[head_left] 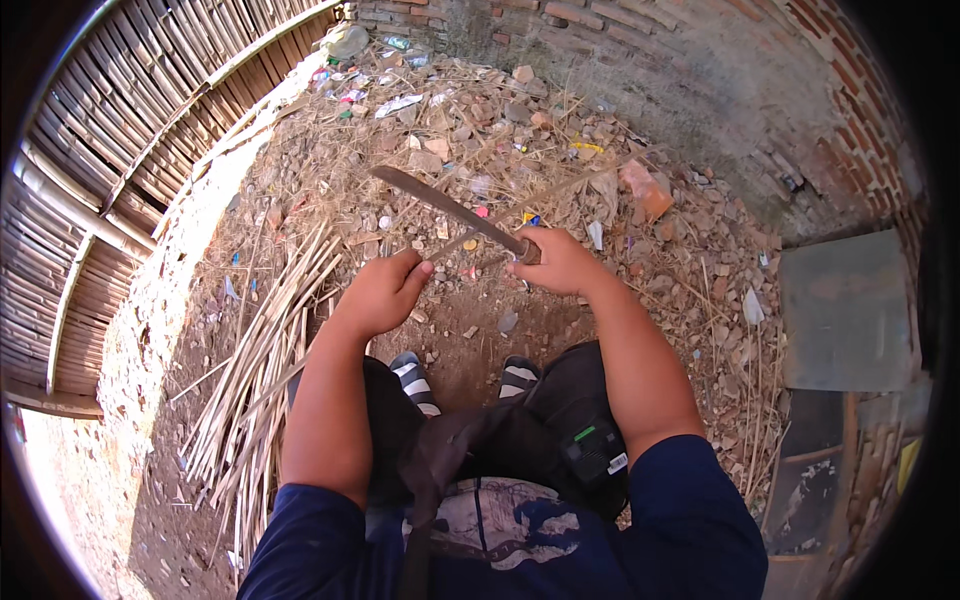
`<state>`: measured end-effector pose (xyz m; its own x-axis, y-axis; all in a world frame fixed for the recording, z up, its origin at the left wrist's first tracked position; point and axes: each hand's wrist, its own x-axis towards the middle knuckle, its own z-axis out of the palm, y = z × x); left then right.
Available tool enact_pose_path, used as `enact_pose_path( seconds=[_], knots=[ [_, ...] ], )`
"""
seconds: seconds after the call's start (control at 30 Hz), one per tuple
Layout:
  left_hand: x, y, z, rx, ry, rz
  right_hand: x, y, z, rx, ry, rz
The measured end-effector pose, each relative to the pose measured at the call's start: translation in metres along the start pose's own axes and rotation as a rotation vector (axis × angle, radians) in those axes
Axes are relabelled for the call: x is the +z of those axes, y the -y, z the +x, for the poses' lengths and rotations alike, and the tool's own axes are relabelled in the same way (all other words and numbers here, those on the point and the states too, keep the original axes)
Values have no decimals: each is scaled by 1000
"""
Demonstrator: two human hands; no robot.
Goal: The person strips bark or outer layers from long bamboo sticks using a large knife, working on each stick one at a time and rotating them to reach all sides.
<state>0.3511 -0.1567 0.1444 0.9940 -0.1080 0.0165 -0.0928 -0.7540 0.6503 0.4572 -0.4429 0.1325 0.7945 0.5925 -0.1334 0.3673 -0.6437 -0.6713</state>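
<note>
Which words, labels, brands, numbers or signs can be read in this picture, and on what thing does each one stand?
None can be read.
White label on the black device: too small to read.
Green strip on that device: no text that I can make out.
Yellow scrap on the ground: too small and blurred.

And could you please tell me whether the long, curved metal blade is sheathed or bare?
Bare: the long, curved, dark metal blade shows uncovered from its tip to near the right hand, which grips its brown handle.
</note>
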Motion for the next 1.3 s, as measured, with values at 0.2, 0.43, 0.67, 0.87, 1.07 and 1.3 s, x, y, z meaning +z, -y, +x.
enact_pose_path(
  seconds=[0.2, 0.43, 0.67, 0.87, 1.07, 1.3],
  knots=[
    [-12, 6, -2, -34, -36, -11, -5, -47, 6, 275, -330, 258],
    [-1, 5, 4, 51, -71, -31, 19, -3, 6, -71, -100, 43],
    [-16, 8, -6, -43, -25, -43, 4, -50, 16, 236, -395, 366],
    [-4, 8, 4, -28, 47, -38, 24, -14, 12, -133, 27, 22],
    [-15, 13, -7, -127, 74, -105, -2, -56, 6, 203, -222, 522],
    [4, 20, 6, -56, 97, -91, 30, -32, 15, -142, -9, -8]
  ],
)
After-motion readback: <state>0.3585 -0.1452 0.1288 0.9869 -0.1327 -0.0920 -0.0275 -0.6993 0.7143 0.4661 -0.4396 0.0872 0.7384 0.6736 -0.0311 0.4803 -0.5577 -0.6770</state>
